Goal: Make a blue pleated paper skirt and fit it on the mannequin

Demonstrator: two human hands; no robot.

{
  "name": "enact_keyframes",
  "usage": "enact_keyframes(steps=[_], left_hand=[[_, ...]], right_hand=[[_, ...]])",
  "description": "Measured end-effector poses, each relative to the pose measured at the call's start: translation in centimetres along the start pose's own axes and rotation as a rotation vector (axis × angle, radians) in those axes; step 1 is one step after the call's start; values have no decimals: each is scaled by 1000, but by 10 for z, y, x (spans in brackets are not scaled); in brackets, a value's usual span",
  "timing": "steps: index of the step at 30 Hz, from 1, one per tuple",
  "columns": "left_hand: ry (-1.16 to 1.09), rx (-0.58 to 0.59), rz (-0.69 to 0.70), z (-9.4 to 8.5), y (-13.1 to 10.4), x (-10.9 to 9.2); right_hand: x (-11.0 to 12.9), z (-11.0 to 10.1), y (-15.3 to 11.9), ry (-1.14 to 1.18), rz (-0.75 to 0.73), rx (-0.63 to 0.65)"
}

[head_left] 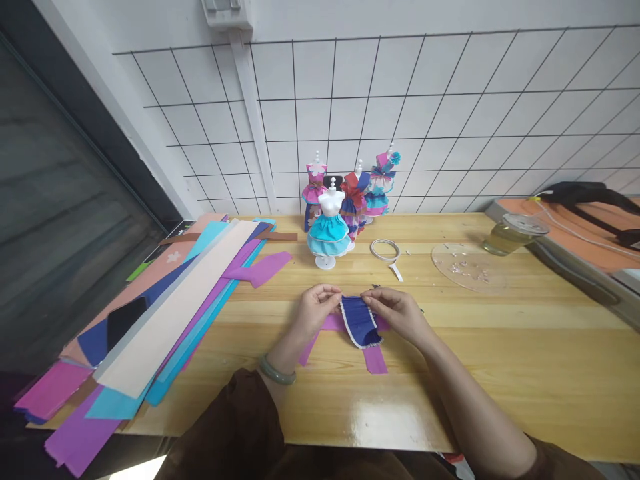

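Between my two hands is a gathered strip of dark blue crepe paper [358, 321] with white trim along its edges. My left hand [320, 304] pinches its upper left corner, and my right hand [395, 309] pinches the upper right one. The lower end of the strip curls toward me. Beneath it, purple paper pieces [376, 360] lie on the table, partly covered by the blue strip. Beyond my hands stands a small white dress form [331, 201] wearing a turquoise ruffled skirt [328, 235].
Behind it stand several dressed mini mannequins [354, 193]. A tape roll [385, 250] lies to their right. Farther right are a clear plate [457, 268] with small bits and a lidded cup [515, 235]. Layered coloured paper sheets [175, 303] and a phone [126, 321] fill the left side.
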State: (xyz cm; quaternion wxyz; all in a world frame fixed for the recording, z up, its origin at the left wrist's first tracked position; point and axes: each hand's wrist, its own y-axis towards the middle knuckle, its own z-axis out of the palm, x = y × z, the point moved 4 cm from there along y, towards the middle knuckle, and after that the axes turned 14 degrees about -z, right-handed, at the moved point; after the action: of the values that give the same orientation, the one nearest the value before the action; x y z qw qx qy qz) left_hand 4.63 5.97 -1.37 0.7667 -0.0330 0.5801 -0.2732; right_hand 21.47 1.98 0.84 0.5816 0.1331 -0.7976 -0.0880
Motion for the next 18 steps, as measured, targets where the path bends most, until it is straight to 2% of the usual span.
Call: enact_keyframes(steps=[5, 18], left_hand=[[59, -14, -6, -1, 1, 1], [231, 61, 102, -3, 6, 8]], right_hand=[[0, -1, 0, -7, -1, -5], [-1, -1, 0, 27, 25, -29]])
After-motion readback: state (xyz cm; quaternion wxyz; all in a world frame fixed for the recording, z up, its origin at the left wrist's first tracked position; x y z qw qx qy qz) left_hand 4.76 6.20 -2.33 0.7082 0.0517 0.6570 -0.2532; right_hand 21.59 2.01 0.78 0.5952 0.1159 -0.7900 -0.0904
